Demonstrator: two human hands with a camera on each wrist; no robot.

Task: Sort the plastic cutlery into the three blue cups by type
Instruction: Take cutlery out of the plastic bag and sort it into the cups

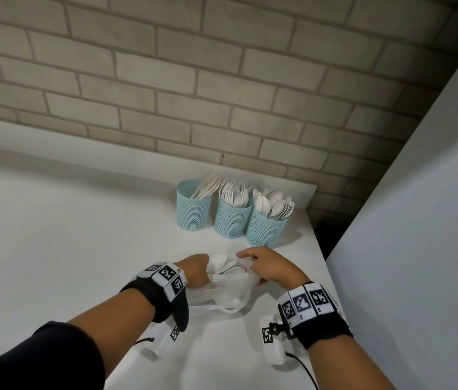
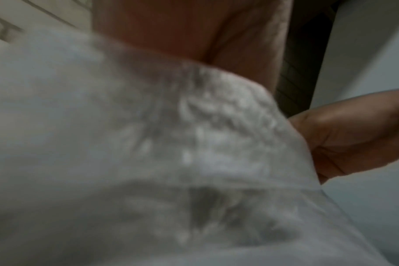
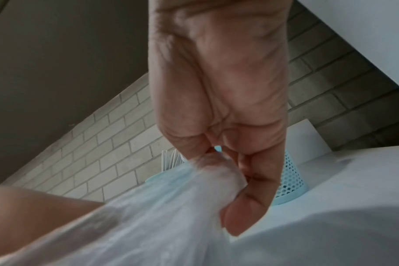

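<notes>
Three blue mesh cups stand at the back: the left cup holds knives, the middle cup forks, the right cup spoons. In front of them a thin clear plastic bag lies on the white table, with white spoons showing at its mouth. My left hand grips the bag's left edge, its fingertips hidden by the film. My right hand pinches the right edge. In the right wrist view, the thumb and fingers bunch the bag. The left wrist view is blurred bag film.
A brick wall runs behind the cups. A tall white panel stands close on the right, with a dark gap between it and the table's right edge. The table stretches bare to the left of the cups.
</notes>
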